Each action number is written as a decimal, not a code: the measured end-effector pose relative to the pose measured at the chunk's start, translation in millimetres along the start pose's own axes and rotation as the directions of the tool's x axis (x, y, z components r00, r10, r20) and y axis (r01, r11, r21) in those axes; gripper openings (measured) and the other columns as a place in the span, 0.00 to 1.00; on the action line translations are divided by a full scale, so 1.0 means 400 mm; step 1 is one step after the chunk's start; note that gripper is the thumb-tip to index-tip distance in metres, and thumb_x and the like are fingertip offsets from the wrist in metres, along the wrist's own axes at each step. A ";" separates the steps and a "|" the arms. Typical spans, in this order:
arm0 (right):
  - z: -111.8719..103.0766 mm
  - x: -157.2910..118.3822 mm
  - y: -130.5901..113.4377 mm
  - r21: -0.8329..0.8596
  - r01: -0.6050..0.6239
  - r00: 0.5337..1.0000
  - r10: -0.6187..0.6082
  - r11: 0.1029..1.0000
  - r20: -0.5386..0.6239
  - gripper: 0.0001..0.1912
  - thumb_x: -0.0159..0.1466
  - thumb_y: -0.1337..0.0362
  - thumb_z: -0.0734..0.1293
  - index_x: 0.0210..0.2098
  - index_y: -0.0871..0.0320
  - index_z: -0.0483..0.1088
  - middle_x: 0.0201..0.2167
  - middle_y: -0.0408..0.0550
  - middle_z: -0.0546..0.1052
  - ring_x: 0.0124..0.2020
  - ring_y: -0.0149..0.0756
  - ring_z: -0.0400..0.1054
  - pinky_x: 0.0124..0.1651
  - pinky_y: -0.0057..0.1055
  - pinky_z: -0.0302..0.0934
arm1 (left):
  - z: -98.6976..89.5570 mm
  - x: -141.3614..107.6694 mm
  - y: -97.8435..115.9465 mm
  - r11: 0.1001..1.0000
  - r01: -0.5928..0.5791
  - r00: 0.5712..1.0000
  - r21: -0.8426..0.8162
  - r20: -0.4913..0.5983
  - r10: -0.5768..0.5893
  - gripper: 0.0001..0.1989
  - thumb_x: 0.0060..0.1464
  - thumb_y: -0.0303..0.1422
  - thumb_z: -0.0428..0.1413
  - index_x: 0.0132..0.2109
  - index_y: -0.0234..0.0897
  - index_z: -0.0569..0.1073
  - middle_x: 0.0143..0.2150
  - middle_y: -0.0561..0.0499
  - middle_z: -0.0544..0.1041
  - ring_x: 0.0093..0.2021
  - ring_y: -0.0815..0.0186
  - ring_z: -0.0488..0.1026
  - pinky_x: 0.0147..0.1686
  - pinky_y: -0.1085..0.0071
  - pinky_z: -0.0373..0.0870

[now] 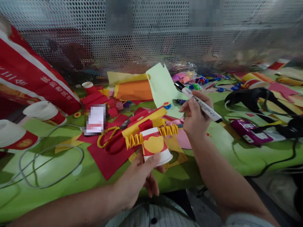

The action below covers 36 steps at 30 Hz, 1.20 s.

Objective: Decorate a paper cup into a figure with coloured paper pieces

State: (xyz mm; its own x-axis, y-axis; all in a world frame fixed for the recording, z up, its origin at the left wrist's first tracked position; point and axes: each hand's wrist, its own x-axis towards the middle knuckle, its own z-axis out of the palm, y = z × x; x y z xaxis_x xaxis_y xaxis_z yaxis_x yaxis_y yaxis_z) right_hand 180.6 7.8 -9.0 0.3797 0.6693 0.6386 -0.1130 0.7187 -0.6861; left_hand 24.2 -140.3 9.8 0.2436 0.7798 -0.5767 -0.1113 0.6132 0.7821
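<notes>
My left hand (144, 173) is closed round the lower part of a paper cup (155, 143), thumb on its front. The cup is red and white, upside down and slightly tilted, with a yellow paper shape on the front and folded yellow paper strips sticking out on both sides. To the right and higher, my right hand (197, 115) grips a white marker (201, 105) with black ends. A dark pointed pen-like piece (179, 101) shows just left of those fingers; I cannot tell whether they hold it. Yellow-handled scissors (110, 135) lie left of the cup, partly over red paper (111, 160).
A phone (95, 119) lies left of the scissors, near a looped white cable (80, 157). White-and-red paper cups (44, 113) and a large red bag (40, 69) stand at left. Light green paper (163, 88) lies behind. A purple power strip (247, 130) and black strap-like gear (255, 96) are at right.
</notes>
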 end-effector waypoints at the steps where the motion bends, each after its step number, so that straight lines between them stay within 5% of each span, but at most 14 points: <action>1: 0.000 -0.002 0.001 0.003 0.006 1.000 -0.006 1.000 0.009 0.09 0.57 0.61 0.66 0.38 0.54 0.69 0.20 0.36 0.67 0.19 0.23 0.63 0.23 0.25 0.60 | 0.002 -0.005 -0.008 0.999 0.034 0.999 0.005 0.007 -0.034 0.24 0.49 0.54 0.48 0.44 0.40 0.61 0.36 0.52 0.72 0.14 0.76 0.65 0.12 0.78 0.55; 8: 0.014 -0.045 -0.026 -0.063 -0.037 0.969 0.052 0.997 0.241 0.08 0.58 0.64 0.65 0.38 0.52 0.69 0.24 0.39 0.73 0.22 0.27 0.68 0.27 0.28 0.65 | -0.008 0.002 -0.011 0.964 0.262 0.961 0.038 0.082 -0.264 0.34 0.47 0.60 0.42 0.53 0.40 0.57 0.28 0.52 0.73 0.12 0.73 0.65 0.10 0.79 0.56; 14: 0.027 -0.086 -0.044 -0.186 -0.085 0.829 0.173 0.979 0.532 0.10 0.58 0.63 0.66 0.40 0.53 0.71 0.35 0.46 0.78 0.32 0.33 0.72 0.34 0.33 0.67 | -0.045 -0.053 0.015 0.913 0.355 0.921 0.199 0.090 -0.378 0.33 0.47 0.59 0.43 0.53 0.43 0.62 0.28 0.49 0.75 0.12 0.72 0.64 0.10 0.78 0.54; 16: 0.025 -0.090 -0.040 -0.195 -0.152 0.786 0.238 0.969 0.570 0.12 0.58 0.63 0.65 0.43 0.52 0.71 0.33 0.45 0.78 0.30 0.32 0.71 0.33 0.32 0.67 | -0.071 -0.075 0.042 0.887 0.235 0.964 0.396 0.021 -0.265 0.26 0.48 0.56 0.46 0.45 0.42 0.70 0.26 0.50 0.74 0.12 0.73 0.60 0.11 0.77 0.52; 18: 0.020 -0.091 -0.034 -0.197 -0.224 0.768 0.297 0.954 0.567 0.13 0.59 0.62 0.65 0.44 0.51 0.70 0.30 0.43 0.77 0.27 0.31 0.70 0.30 0.31 0.66 | -0.100 -0.080 0.085 0.751 -0.061 0.994 0.658 -0.032 0.109 0.18 0.47 0.50 0.51 0.37 0.44 0.74 0.23 0.51 0.73 0.17 0.70 0.64 0.15 0.75 0.56; 19: 0.018 -0.091 -0.032 -0.181 -0.254 0.770 0.312 0.950 0.556 0.13 0.59 0.62 0.65 0.45 0.51 0.70 0.29 0.43 0.77 0.25 0.30 0.69 0.28 0.30 0.65 | -0.114 -0.073 0.110 0.607 -0.214 0.937 0.765 -0.014 0.348 0.14 0.48 0.47 0.52 0.38 0.46 0.74 0.26 0.51 0.75 0.22 0.66 0.68 0.18 0.73 0.60; 21: 0.013 -0.091 -0.029 -0.116 -0.304 0.797 0.319 0.946 0.513 0.12 0.59 0.61 0.65 0.43 0.51 0.71 0.26 0.42 0.75 0.22 0.28 0.67 0.24 0.29 0.63 | -0.133 -0.040 0.158 0.222 -0.378 0.636 0.899 0.078 0.768 0.14 0.48 0.42 0.54 0.43 0.47 0.73 0.38 0.49 0.76 0.37 0.60 0.71 0.34 0.67 0.67; 23: 0.011 -0.091 -0.029 -0.051 -0.365 0.813 0.345 0.930 0.470 0.10 0.59 0.58 0.65 0.39 0.52 0.72 0.23 0.41 0.74 0.19 0.28 0.66 0.22 0.29 0.62 | -0.136 0.012 0.194 -0.043 -0.371 0.505 0.928 0.240 0.829 0.20 0.49 0.42 0.53 0.49 0.43 0.70 0.48 0.46 0.73 0.50 0.54 0.66 0.48 0.60 0.62; 26: 0.012 -0.092 -0.035 -0.039 -0.483 0.770 0.445 0.875 0.457 0.14 0.58 0.52 0.64 0.36 0.55 0.72 0.20 0.42 0.73 0.18 0.30 0.66 0.19 0.29 0.61 | -0.120 0.088 0.217 -0.158 -0.345 0.613 0.925 0.349 0.709 0.21 0.52 0.42 0.51 0.52 0.38 0.67 0.47 0.44 0.73 0.49 0.54 0.66 0.49 0.59 0.61; 30: 0.019 -0.091 -0.041 -0.015 -0.561 0.734 0.505 0.828 0.454 0.13 0.55 0.52 0.67 0.34 0.53 0.72 0.20 0.41 0.73 0.18 0.30 0.66 0.18 0.28 0.62 | -0.109 0.137 0.211 -0.169 -0.265 0.774 0.949 0.314 0.550 0.15 0.56 0.42 0.46 0.42 0.38 0.70 0.38 0.45 0.75 0.40 0.57 0.71 0.38 0.64 0.65; 36: 0.030 -0.091 -0.050 -0.102 -0.591 0.676 0.560 0.800 0.479 0.10 0.52 0.57 0.70 0.29 0.56 0.73 0.15 0.39 0.70 0.13 0.25 0.61 0.14 0.24 0.56 | -0.126 0.147 0.188 -0.127 -0.290 0.798 0.949 0.312 0.515 0.15 0.56 0.44 0.45 0.36 0.38 0.68 0.33 0.47 0.74 0.35 0.58 0.72 0.29 0.69 0.62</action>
State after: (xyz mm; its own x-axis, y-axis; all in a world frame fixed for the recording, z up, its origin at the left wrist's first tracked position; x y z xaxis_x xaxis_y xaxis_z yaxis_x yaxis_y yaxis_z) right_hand 157.9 -28.6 -14.4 -0.2465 0.9452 0.2143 -0.2215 0.1603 -0.9619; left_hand -18.5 -41.8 22.8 0.4383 0.8987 0.0160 0.8576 -0.4235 0.2918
